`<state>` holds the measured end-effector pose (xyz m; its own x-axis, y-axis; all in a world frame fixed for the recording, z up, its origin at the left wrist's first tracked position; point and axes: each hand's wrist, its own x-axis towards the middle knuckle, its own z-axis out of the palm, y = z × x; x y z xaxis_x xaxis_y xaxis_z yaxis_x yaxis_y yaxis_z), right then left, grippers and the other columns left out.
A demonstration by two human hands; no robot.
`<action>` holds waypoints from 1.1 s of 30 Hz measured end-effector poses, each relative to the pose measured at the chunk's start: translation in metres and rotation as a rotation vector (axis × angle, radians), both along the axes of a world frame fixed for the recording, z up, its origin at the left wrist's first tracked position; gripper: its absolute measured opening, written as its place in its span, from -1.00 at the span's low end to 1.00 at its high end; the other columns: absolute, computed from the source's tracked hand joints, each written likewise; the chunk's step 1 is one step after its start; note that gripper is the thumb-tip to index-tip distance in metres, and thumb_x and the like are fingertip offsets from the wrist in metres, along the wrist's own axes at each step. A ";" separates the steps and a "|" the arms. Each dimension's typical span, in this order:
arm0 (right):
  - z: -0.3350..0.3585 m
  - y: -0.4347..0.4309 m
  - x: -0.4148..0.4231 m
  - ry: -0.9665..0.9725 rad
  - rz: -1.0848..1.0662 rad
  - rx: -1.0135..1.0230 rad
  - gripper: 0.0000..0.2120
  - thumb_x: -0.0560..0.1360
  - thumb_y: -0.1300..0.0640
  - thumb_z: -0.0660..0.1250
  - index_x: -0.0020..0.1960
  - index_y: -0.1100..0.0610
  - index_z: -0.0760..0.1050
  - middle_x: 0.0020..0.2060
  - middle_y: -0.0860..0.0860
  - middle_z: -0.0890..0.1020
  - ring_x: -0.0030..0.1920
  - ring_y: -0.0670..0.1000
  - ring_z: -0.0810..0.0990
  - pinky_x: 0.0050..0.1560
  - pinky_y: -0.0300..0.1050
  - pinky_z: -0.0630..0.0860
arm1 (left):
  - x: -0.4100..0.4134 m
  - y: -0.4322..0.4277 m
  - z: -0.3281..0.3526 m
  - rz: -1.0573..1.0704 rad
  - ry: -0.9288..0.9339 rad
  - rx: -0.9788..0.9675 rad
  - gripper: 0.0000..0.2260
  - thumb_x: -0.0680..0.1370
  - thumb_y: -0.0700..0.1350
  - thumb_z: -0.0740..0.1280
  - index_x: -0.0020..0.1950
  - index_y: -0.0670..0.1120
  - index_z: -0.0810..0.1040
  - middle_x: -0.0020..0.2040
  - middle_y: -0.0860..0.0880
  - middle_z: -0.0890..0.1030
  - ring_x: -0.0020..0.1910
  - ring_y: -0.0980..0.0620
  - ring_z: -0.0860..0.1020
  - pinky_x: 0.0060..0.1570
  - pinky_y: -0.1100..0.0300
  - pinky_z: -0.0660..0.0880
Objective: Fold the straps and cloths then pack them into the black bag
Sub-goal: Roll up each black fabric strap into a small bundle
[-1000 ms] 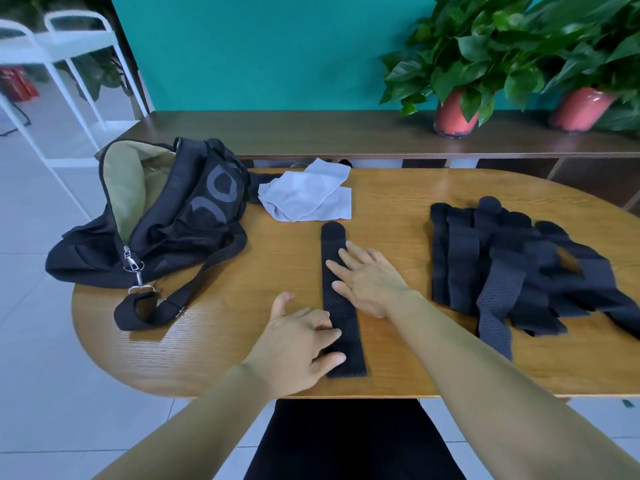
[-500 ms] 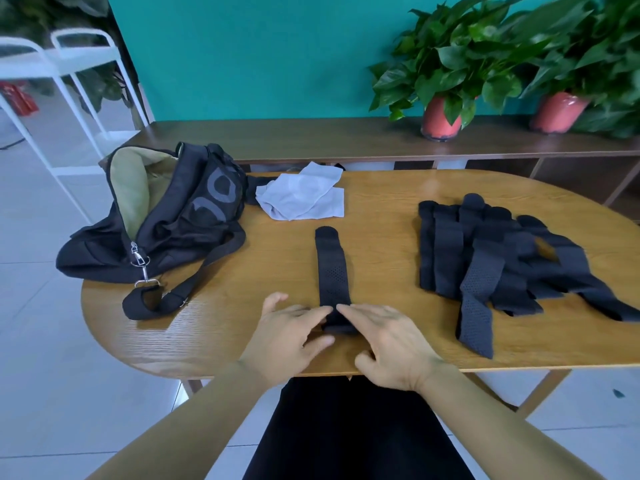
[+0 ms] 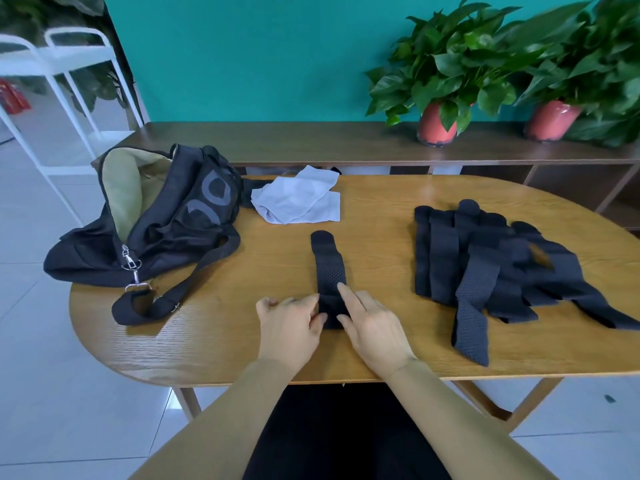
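Fingers (image 3: 311,302) of the left hand (image 3: 291,327) and the right hand (image 3: 375,336) pinch the near end of a black strap (image 3: 329,265) lying by the worktop's (image 3: 214,341) front edge. The black bag (image 3: 187,223) gapes at the left end, pale cloths (image 3: 298,202) beside it.

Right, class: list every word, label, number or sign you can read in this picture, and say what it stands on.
No text here reads clearly.
black bag: large grey rounded marks, perhaps letters, creased and partly hidden; not readable as a word.
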<state>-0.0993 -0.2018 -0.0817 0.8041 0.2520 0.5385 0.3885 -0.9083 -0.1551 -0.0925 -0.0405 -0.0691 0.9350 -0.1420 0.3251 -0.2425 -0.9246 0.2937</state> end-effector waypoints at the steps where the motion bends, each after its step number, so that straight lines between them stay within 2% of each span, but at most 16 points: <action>1: -0.001 0.000 0.001 0.001 -0.003 0.013 -0.45 0.33 0.18 0.53 0.28 0.24 0.48 -0.08 0.08 0.61 -0.28 0.04 0.61 -0.38 -0.18 0.56 | 0.001 0.000 0.000 0.004 0.005 0.023 -0.86 0.59 0.09 0.21 0.04 0.11 0.50 -0.17 0.13 0.61 -0.04 0.14 0.52 0.13 0.11 0.05; 4: -0.006 0.001 0.002 0.002 -0.003 0.064 -0.51 0.36 0.20 0.51 0.26 0.23 0.50 0.08 0.14 0.59 -0.15 0.07 0.64 -0.27 -0.13 0.62 | 0.003 -0.001 0.002 0.009 0.005 0.078 -0.73 0.59 0.10 0.20 0.28 0.13 0.45 -0.14 0.14 0.61 0.00 0.14 0.51 0.15 0.09 0.06; 6: -0.008 0.001 0.003 -0.016 0.001 0.082 -0.63 0.35 0.23 0.51 0.14 0.22 0.57 0.09 0.15 0.59 -0.13 0.09 0.64 -0.27 -0.11 0.62 | 0.003 0.000 0.001 -0.011 0.004 0.086 -0.67 0.59 0.09 0.21 0.36 0.13 0.41 -0.10 0.15 0.60 0.04 0.13 0.49 0.15 0.08 0.08; 8: -0.011 0.001 0.006 -0.023 0.016 0.078 -0.82 0.37 0.24 0.50 -0.04 0.22 0.62 0.02 0.12 0.62 -0.12 0.10 0.63 -0.29 -0.08 0.62 | 0.003 0.002 -0.001 -0.051 0.002 0.067 -0.69 0.57 0.06 0.27 0.31 0.12 0.49 -0.05 0.14 0.59 0.05 0.10 0.50 0.14 0.04 0.12; 10: -0.013 0.000 0.008 -0.034 0.028 0.054 -0.94 0.44 0.21 0.41 -0.14 0.20 0.63 -0.06 0.07 0.65 -0.15 0.09 0.61 -0.32 -0.04 0.60 | 0.006 0.003 -0.009 -0.122 -0.045 0.018 -0.76 0.51 -0.03 0.40 0.18 0.09 0.62 -0.02 0.12 0.59 0.02 0.05 0.54 0.08 -0.02 0.22; 11: -0.014 0.000 0.009 -0.039 0.027 0.041 -0.87 0.47 0.17 0.34 -0.16 0.18 0.63 -0.09 0.04 0.66 -0.16 0.07 0.60 -0.33 -0.05 0.59 | 0.007 0.005 -0.013 -0.162 -0.065 -0.001 -0.78 0.49 -0.07 0.42 0.12 0.07 0.65 0.02 0.11 0.59 0.03 0.04 0.55 0.04 -0.03 0.26; 13: -0.015 0.000 0.009 -0.049 0.027 0.016 -0.74 0.50 0.11 0.20 -0.17 0.16 0.64 -0.13 0.02 0.67 -0.18 0.06 0.59 -0.33 -0.06 0.57 | 0.007 0.009 -0.015 -0.240 -0.054 0.032 -0.77 0.52 -0.02 0.32 0.14 0.06 0.64 0.17 0.11 0.59 0.16 0.04 0.53 0.10 -0.03 0.24; 16: -0.016 0.002 0.008 -0.050 0.020 -0.010 -0.71 0.51 0.10 0.16 -0.17 0.16 0.63 -0.18 0.00 0.65 -0.20 0.05 0.57 -0.33 -0.07 0.56 | 0.008 0.013 -0.011 -0.327 0.018 0.093 -0.54 0.52 0.15 0.13 0.36 0.03 0.49 0.41 0.10 0.43 0.40 0.12 0.36 0.29 0.09 -0.02; 19: -0.014 0.002 0.007 -0.019 0.018 -0.014 -0.71 0.53 0.10 0.14 -0.18 0.15 0.61 -0.20 -0.01 0.63 -0.21 0.04 0.54 -0.33 -0.07 0.54 | 0.010 0.015 -0.007 -0.381 0.028 0.105 -0.54 0.59 0.14 0.11 0.43 0.00 0.41 0.47 0.07 0.34 0.46 0.16 0.27 0.35 0.17 -0.11; 21: -0.011 0.003 0.004 0.020 0.026 -0.012 -0.71 0.53 0.09 0.14 -0.17 0.15 0.60 -0.20 0.00 0.62 -0.20 0.05 0.53 -0.31 -0.06 0.54 | 0.012 0.016 -0.006 -0.405 0.014 0.146 -0.60 0.63 0.07 0.15 0.43 -0.02 0.42 0.46 0.05 0.36 0.44 0.15 0.30 0.37 0.18 -0.06; 24: -0.004 0.002 -0.003 0.095 0.045 -0.007 -0.73 0.47 0.05 0.17 -0.09 0.16 0.60 -0.14 0.01 0.63 -0.14 0.04 0.53 -0.24 -0.07 0.55 | 0.013 0.014 -0.002 -0.420 0.007 0.188 -0.66 0.56 0.02 0.20 0.24 -0.06 0.60 0.26 -0.01 0.58 0.24 0.09 0.54 0.27 0.19 0.09; 26: 0.001 0.000 -0.007 0.141 0.057 -0.020 -0.71 0.41 0.03 0.18 -0.06 0.16 0.60 -0.11 0.01 0.63 -0.10 0.04 0.54 -0.20 -0.08 0.56 | 0.013 0.013 0.000 -0.419 0.002 0.199 -0.63 0.57 0.03 0.13 0.20 -0.06 0.62 0.22 -0.02 0.61 0.20 0.07 0.56 0.25 0.19 0.10; 28: 0.003 -0.002 -0.007 0.147 0.070 -0.031 -0.72 0.41 0.09 0.16 -0.07 0.16 0.61 -0.14 0.01 0.64 -0.13 0.03 0.55 -0.24 -0.08 0.57 | 0.011 0.014 0.002 -0.414 -0.012 0.151 -0.57 0.62 0.05 0.01 0.27 -0.05 0.57 0.29 0.01 0.56 0.27 0.09 0.50 0.28 0.21 0.06; 30: 0.004 -0.005 -0.006 0.131 0.060 0.000 -0.77 0.42 0.19 0.18 -0.06 0.15 0.60 -0.23 -0.01 0.64 -0.21 0.01 0.55 -0.33 -0.07 0.57 | 0.008 0.016 0.005 -0.406 0.052 0.087 -0.64 0.67 0.02 0.03 0.30 -0.01 0.53 0.27 0.07 0.57 0.26 0.13 0.48 0.34 0.21 0.07; 33: 0.005 -0.004 -0.009 0.087 0.007 0.116 -0.76 0.42 0.26 0.31 0.06 0.18 0.59 -0.34 0.00 0.62 -0.29 0.01 0.56 -0.42 -0.08 0.55 | 0.000 0.016 0.011 -0.365 0.122 -0.074 -0.73 0.65 0.03 0.15 0.29 0.05 0.51 -0.02 0.13 0.63 0.00 0.14 0.55 0.32 0.07 0.22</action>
